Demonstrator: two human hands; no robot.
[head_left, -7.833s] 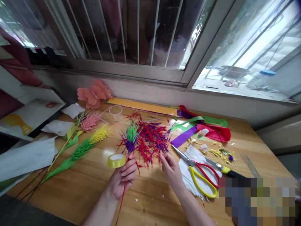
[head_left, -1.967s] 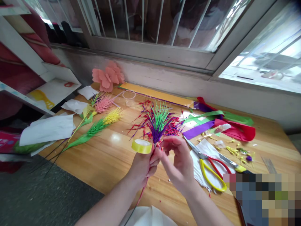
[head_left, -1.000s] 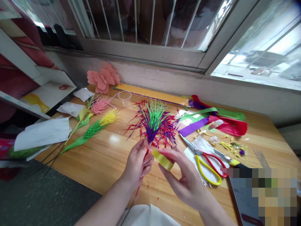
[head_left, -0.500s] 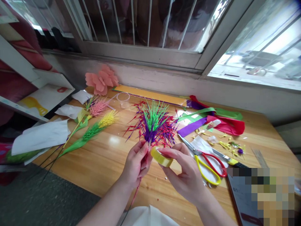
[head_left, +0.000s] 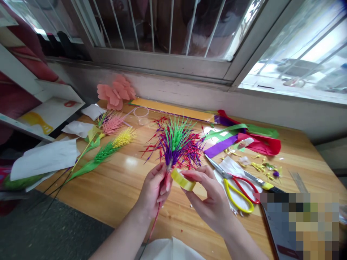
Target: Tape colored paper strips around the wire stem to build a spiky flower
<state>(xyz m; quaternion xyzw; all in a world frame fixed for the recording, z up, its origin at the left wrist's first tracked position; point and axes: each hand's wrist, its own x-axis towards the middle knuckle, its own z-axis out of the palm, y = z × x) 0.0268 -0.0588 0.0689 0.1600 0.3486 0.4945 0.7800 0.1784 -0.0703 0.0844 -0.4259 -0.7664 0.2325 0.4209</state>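
Observation:
My left hand (head_left: pixel 155 189) is closed around the stem of a spiky paper flower (head_left: pixel 175 141) with a green centre and purple outer spikes, held upright over the wooden table (head_left: pixel 119 187). Its red stem hangs down below my fist. My right hand (head_left: pixel 210 196) pinches a yellow tape roll (head_left: pixel 183 179) right beside the base of the spikes, touching the stem. Behind the flower lies a pile of loose red and purple paper spikes (head_left: pixel 193 150).
Yellow-handled scissors (head_left: pixel 235 187) and a utility knife (head_left: pixel 261 183) lie on white paper at right. Purple, green and red paper strips (head_left: pixel 244 139) lie beyond. Finished green, yellow and pink paper stalks (head_left: pixel 108 148), a pink paper flower (head_left: pixel 115 92) and white sheets (head_left: pixel 46 159) lie at left.
My right hand took the tape roll from my left fingers and brought it against the flower's stem. Over the last half second the hands have barely shifted.

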